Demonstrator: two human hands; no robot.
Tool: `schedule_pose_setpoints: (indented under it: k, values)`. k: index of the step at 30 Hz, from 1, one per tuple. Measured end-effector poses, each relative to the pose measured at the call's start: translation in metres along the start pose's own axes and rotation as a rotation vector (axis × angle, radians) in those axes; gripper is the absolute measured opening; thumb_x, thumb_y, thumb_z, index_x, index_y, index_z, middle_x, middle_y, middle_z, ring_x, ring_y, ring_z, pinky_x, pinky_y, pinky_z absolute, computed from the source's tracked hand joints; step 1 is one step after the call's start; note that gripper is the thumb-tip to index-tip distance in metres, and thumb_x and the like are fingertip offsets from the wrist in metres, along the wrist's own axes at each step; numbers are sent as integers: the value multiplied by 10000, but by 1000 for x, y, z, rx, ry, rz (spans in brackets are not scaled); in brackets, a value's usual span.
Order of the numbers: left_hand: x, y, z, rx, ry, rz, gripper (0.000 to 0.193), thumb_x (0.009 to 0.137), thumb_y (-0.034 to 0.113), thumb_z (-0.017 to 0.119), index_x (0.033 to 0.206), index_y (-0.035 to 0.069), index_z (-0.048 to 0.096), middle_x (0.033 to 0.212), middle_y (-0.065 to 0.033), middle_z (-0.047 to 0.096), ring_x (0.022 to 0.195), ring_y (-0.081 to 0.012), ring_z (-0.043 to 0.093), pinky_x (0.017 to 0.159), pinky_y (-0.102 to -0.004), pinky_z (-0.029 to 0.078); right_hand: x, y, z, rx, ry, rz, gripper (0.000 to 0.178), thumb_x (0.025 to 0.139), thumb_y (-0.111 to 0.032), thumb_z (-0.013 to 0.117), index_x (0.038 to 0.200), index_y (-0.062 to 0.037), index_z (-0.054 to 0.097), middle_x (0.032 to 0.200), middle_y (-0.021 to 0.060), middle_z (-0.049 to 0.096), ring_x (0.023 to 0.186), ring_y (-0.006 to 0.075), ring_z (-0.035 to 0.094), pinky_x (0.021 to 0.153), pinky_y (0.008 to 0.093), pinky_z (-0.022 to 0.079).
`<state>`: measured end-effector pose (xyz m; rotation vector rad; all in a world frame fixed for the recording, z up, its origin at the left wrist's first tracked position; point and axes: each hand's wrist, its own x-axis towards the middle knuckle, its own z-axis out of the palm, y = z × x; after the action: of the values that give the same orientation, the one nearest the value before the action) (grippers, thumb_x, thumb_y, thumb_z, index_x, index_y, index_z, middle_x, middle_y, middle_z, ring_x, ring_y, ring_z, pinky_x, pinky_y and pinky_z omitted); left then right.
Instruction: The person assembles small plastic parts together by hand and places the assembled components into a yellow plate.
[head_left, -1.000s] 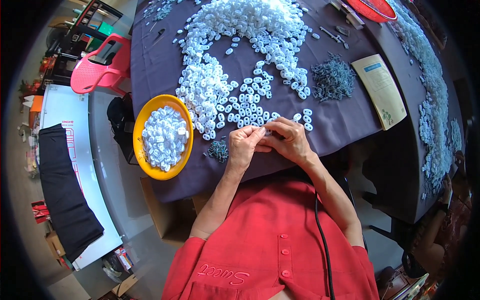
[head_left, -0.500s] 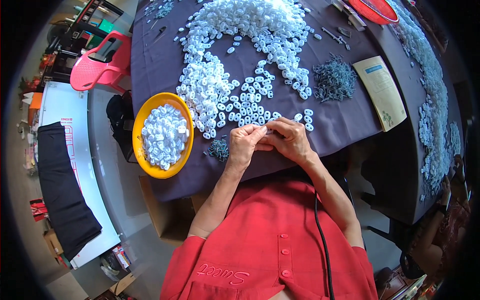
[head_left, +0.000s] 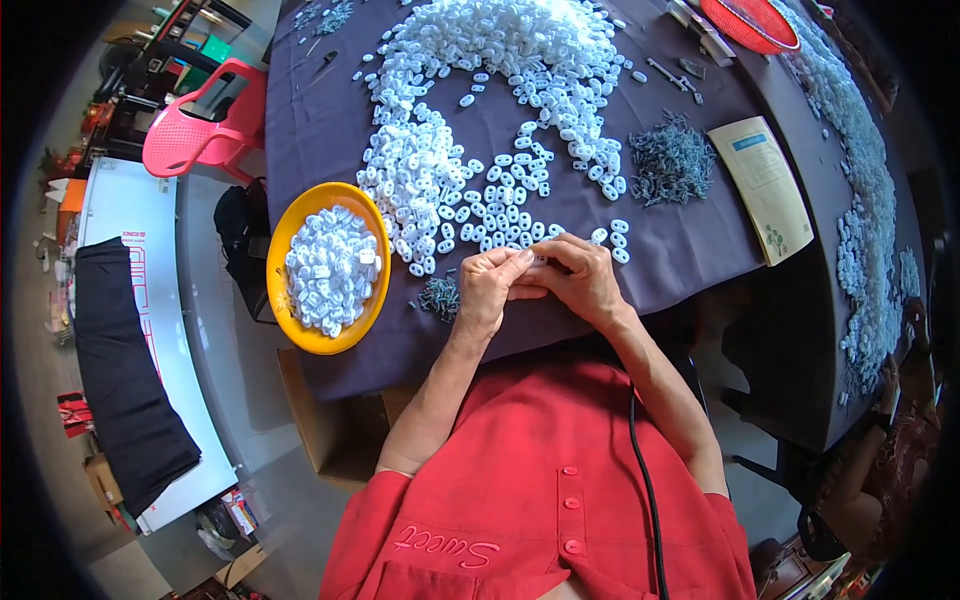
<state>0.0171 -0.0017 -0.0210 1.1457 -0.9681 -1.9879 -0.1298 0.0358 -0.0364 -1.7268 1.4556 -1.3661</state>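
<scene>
My left hand (head_left: pixel 488 287) and my right hand (head_left: pixel 583 283) meet at the near edge of the table, fingertips pinched together. Between them is a small white oval plastic piece (head_left: pixel 540 259), mostly covered by the fingers. Just beyond the fingertips lie loose white oval pieces with two holes (head_left: pixel 497 213), joining a large white heap (head_left: pixel 500 45) farther back. A small pile of thin grey-green screw-like bits (head_left: pixel 438 298) sits beside my left hand. A bigger pile of such bits (head_left: pixel 672 160) lies beyond my right hand.
On the left, a yellow bowl (head_left: pixel 277 290) holds white pieces. A tan booklet (head_left: pixel 762 190) and a red basket (head_left: pixel 750 24) lie to the right. A pink chair (head_left: pixel 195 135) stands beyond the table's left edge. At far right, another person's arm (head_left: pixel 868 450) is beside more white pieces.
Both hands stay together in nearly the same place, and a little more of the white piece shows between the fingers. The whole view has shifted very slightly.
</scene>
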Motion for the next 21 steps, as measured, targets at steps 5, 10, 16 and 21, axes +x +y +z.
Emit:
schedule_pose_setpoints:
  k: [5, 10, 16, 21]
  values:
    - [-1, -4, 0, -8, -12, 24, 169, 875, 134, 542, 859, -22, 606, 783, -87, 627, 668, -148, 632, 591, -307, 569, 1, 0, 0, 47, 26, 28, 222, 670, -73, 715, 872, -14, 643, 756, 84, 620, 591, 181, 607, 526, 278, 472]
    - [-1, -5, 1, 5, -30, 38, 172, 880, 143, 540, 870, -16, 605, 790, -79, 623, 665, -140, 626, 590, -304, 569, 1, -2, -3, 27, -12, 55, 251, 662, -82, 722, 887, -12, 636, 743, 80, 606, 599, 186, 605, 536, 278, 474]
    - [-7, 8, 0, 91, 92, 129, 182, 899, 139, 501, 871, -23, 580, 758, -87, 609, 609, -150, 623, 500, -277, 549, 6, -12, -6, 55, -54, 34, 373, 677, -37, 699, 1028, -13, 579, 844, 89, 574, 662, 184, 609, 584, 274, 487]
    - [-13, 37, -35, 40, 233, 168, 189, 900, 186, 512, 891, 2, 553, 776, -135, 630, 543, -179, 629, 430, -256, 519, 23, -17, -36, -46, 62, 90, 174, 756, 36, 619, 923, -12, 625, 758, 46, 596, 679, 92, 585, 585, 221, 465]
